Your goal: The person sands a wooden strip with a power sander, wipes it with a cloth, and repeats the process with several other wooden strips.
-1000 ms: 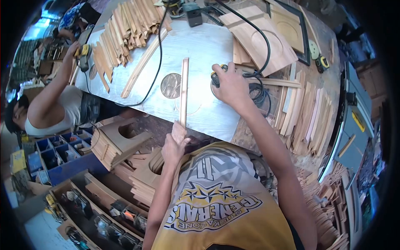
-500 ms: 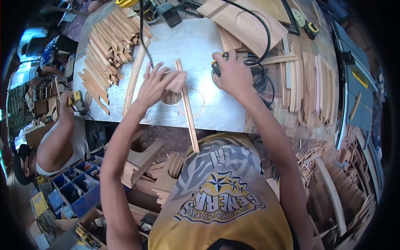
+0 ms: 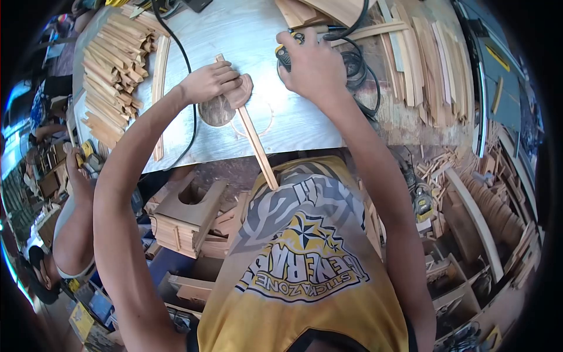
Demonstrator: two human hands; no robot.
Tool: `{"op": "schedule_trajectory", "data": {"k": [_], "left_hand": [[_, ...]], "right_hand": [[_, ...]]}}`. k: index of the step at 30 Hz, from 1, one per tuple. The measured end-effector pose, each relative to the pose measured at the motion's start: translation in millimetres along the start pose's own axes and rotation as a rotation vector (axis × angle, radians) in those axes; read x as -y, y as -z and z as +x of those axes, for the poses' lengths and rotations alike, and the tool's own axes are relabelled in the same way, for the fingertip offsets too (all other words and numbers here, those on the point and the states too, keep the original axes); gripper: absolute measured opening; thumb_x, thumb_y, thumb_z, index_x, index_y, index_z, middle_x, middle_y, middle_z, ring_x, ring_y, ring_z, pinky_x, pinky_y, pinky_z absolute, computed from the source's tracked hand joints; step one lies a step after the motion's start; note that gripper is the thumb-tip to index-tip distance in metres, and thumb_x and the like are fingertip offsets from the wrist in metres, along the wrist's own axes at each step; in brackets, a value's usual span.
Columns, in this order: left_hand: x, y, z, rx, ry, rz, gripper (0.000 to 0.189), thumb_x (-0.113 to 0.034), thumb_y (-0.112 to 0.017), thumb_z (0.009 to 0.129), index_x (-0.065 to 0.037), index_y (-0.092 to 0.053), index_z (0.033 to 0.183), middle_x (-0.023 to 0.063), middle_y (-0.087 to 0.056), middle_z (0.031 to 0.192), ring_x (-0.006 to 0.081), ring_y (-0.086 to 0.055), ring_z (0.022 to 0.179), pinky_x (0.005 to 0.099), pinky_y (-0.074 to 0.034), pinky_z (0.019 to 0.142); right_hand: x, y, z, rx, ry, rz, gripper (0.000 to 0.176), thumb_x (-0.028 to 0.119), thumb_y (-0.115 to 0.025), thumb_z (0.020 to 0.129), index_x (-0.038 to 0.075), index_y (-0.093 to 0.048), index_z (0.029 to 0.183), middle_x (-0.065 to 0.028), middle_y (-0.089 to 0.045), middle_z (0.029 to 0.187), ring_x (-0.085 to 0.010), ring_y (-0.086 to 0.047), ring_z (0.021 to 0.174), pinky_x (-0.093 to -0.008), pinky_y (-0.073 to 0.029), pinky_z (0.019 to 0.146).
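The strip lies slantwise on the pale board, its far end near the left hand and its near end jutting past the board's edge to the shirt; whether it touches the cloth I cannot tell. The left hand's fingers lie close together, bent over a brown piece that sits across the strip; the thumb is hidden, so I cannot tell how it grips. The right hand wraps a yellow-and-black tool, fingers curved over its top and slightly parted, beside a coiled cord. Left of the strip are a dark disc and a loose cord. Being thin wood, the strip should be light and fairly stiff lengthwise, yet apt to flex or snap if pressed hard on the overhang; its narrow, grooved-looking face could let it roll or skid on the smooth board. It is best taken by its two long edges, near the middle for lifting, or pinned where the board backs it. The brown piece looks small and light, best held flat under several fingers; the tool is probably the heaviest thing here, suited to a full palm grip around its body.
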State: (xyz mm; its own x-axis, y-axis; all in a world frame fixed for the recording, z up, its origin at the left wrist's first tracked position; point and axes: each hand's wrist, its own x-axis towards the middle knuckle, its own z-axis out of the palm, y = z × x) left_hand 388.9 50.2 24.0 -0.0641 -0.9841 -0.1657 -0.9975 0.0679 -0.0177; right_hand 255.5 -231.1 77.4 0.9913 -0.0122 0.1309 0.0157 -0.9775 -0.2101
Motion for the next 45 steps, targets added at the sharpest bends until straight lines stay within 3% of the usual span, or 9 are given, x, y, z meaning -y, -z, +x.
{"op": "schedule_trajectory", "data": {"k": [8,10,12,14,22,27,35,38,45], "left_hand": [[-18.5,47.9,21.6,0.148,-0.072,0.230,0.024,-0.018,-0.064,0.091,-0.006,-0.061,0.111,0.0079,-0.066,0.108,0.0254,-0.059,0.124,0.0382,-0.036,0.123],[-25.6,87.2,17.7,0.235,-0.116,0.221,0.027,-0.024,-0.066,0.093,-0.006,-0.062,0.112,0.0084,-0.065,0.111,0.0252,-0.066,0.111,0.0369,-0.054,0.105],[-54.5,134.1,15.5,0.745,0.231,-0.080,0.040,-0.035,-0.072,0.092,-0.006,-0.061,0.117,0.0098,-0.065,0.112,0.0235,-0.071,0.085,0.0343,-0.063,0.070],[-82.2,158.4,-12.2,0.732,0.293,-0.077,0.051,-0.044,-0.075,0.090,-0.007,-0.058,0.122,0.0121,-0.065,0.107,0.0215,-0.069,0.064,0.0322,-0.056,0.047],[-300.8,165.4,-88.8,0.702,1.257,-0.179,0.052,-0.029,-0.078,0.083,-0.009,-0.050,0.122,0.0129,-0.068,0.094,0.0291,-0.073,0.077,0.0397,-0.056,0.061],[-484.5,92.9,-61.3,0.274,1.792,-0.351,0.052,-0.036,-0.082,0.080,-0.016,-0.058,0.121,0.0146,-0.069,0.089,0.0372,-0.072,0.079,0.0512,-0.058,0.070],[-594.1,60.2,11.2,-0.056,2.214,-0.676,0.054,-0.027,-0.083,0.077,-0.012,-0.065,0.125,0.0221,-0.070,0.101,0.0432,-0.071,0.087,0.0509,-0.056,0.086],[-560.1,68.6,22.1,-0.353,1.917,0.050,0.043,-0.022,-0.081,0.079,-0.008,-0.064,0.115,0.0235,-0.068,0.105,0.0455,-0.070,0.089,0.0544,-0.056,0.083],[-444.7,-12.7,98.0,-0.432,2.135,-0.662,0.028,-0.017,-0.071,0.089,-0.007,-0.052,0.107,0.0228,-0.065,0.099,0.0492,-0.070,0.086,0.0628,-0.055,0.074]], "right_hand": [[-6.2,2.7,23.1,0.027,0.058,0.086,0.052,0.035,-0.078,0.085,0.028,-0.056,0.131,-0.0174,-0.058,0.117,-0.0401,-0.070,0.098,-0.0481,-0.061,0.078],[-7.1,3.4,26.0,0.060,0.085,0.131,0.051,0.035,-0.078,0.085,0.028,-0.056,0.131,-0.0175,-0.058,0.118,-0.0402,-0.069,0.099,-0.0490,-0.061,0.078],[-6.6,3.8,28.9,0.089,0.154,0.122,0.053,0.034,-0.078,0.086,0.028,-0.056,0.134,-0.0183,-0.057,0.119,-0.0409,-0.068,0.103,-0.0515,-0.062,0.078],[-7.8,2.5,28.5,0.095,0.193,0.168,0.054,0.028,-0.078,0.084,0.026,-0.056,0.133,-0.0196,-0.057,0.120,-0.0422,-0.068,0.103,-0.0505,-0.062,0.075],[-16.2,13.7,37.5,0.274,0.275,0.232,0.065,0.014,-0.077,0.080,0.024,-0.053,0.139,-0.0235,-0.053,0.123,-0.0474,-0.068,0.101,-0.0495,-0.061,0.076],[-22.1,19.5,40.2,0.292,0.382,0.178,0.068,0.027,-0.077,0.082,0.026,-0.051,0.145,-0.0250,-0.054,0.125,-0.0452,-0.070,0.101,-0.0515,-0.061,0.082],[-15.5,23.9,42.8,0.291,0.386,0.110,0.070,0.032,-0.076,0.080,0.026,-0.051,0.145,-0.0284,-0.056,0.129,-0.0495,-0.069,0.105,-0.0537,-0.058,0.090],[-11.8,22.6,42.1,0.287,0.405,0.085,0.071,0.033,-0.077,0.079,0.024,-0.051,0.145,-0.0290,-0.058,0.127,-0.0493,-0.069,0.105,-0.0539,-0.058,0.091],[1.7,74.0,13.1,0.200,0.505,0.011,0.069,0.035,-0.079,0.079,0.021,-0.053,0.142,-0.0282,-0.062,0.119,-0.0497,-0.069,0.098,-0.0541,-0.057,0.088]]}}
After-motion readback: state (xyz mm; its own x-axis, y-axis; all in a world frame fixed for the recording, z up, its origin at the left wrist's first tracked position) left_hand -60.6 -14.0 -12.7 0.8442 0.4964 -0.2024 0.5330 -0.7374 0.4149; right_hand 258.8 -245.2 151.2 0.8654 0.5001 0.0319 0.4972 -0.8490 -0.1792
